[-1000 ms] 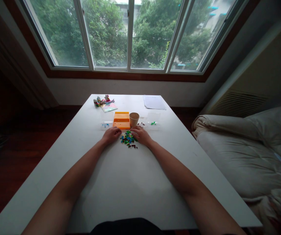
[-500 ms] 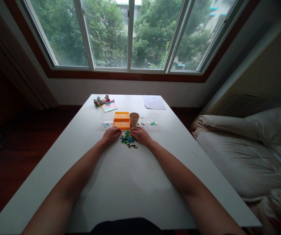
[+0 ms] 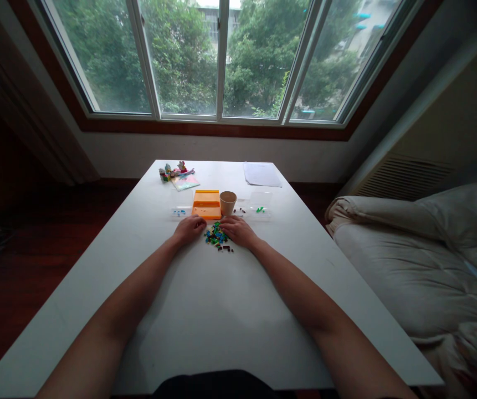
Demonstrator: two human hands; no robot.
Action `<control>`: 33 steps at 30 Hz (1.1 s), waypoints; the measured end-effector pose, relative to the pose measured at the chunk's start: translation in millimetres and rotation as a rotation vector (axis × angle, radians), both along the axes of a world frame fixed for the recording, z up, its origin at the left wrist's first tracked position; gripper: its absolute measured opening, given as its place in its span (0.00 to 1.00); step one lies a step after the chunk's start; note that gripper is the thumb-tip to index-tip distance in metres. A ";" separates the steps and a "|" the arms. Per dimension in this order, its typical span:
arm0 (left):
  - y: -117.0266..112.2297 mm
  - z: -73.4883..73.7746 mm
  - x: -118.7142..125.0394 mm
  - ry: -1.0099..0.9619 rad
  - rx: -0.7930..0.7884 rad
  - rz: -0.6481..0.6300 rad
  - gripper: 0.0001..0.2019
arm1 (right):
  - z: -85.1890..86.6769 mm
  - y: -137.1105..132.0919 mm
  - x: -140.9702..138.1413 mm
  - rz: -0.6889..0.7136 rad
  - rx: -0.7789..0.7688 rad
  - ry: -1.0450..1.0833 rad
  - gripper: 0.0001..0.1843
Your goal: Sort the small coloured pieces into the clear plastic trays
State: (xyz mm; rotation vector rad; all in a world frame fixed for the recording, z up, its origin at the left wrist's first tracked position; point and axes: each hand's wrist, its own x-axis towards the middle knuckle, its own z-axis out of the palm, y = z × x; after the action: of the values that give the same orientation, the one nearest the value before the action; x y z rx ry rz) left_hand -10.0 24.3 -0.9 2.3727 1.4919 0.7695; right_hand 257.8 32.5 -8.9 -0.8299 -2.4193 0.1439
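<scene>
A loose pile of small building bricks [image 3: 216, 236] in blue, green, brown and yellow lies on the white table. At its left edge rests my left hand [image 3: 190, 228], fingers curled together in front of an orange box [image 3: 206, 211]. My right hand [image 3: 239, 230] reaches over the pile's upper right side with its fingers bent and close together. Anything between the fingers of either hand is too small to make out. A paper cup [image 3: 227, 203] stands just beyond my right fingertips, beside the orange box.
Clear plastic boxes hold blue bricks [image 3: 179, 213] on the left, and brown bricks [image 3: 241, 210] and green bricks [image 3: 260, 209] on the right. Farther back are small figures [image 3: 173, 172], a colourful card [image 3: 185, 182] and paper sheets [image 3: 262, 174]. A sofa [image 3: 421, 266] flanks the table's right.
My right fingers have shifted very slightly over the pile. The left hand, the cup and the boxes look unmoved.
</scene>
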 end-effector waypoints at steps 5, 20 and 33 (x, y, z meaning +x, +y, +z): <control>0.2 0.0 -0.2 -0.005 0.006 -0.009 0.12 | -1.6 1.0 -0.5 -0.004 -0.007 -0.003 0.14; 0.7 -0.2 -0.4 0.001 0.001 -0.010 0.12 | -2.2 2.0 -0.8 -0.012 0.006 0.015 0.13; 0.6 -0.9 -0.5 -0.025 -0.009 -0.008 0.12 | 12.5 -2.9 9.7 -0.363 0.065 0.378 0.15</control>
State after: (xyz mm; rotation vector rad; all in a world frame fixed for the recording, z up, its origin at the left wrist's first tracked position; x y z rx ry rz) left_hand -10.5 24.9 -1.8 2.3524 1.4717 0.7862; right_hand 267.5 29.6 3.6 -1.0875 -1.8824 0.0732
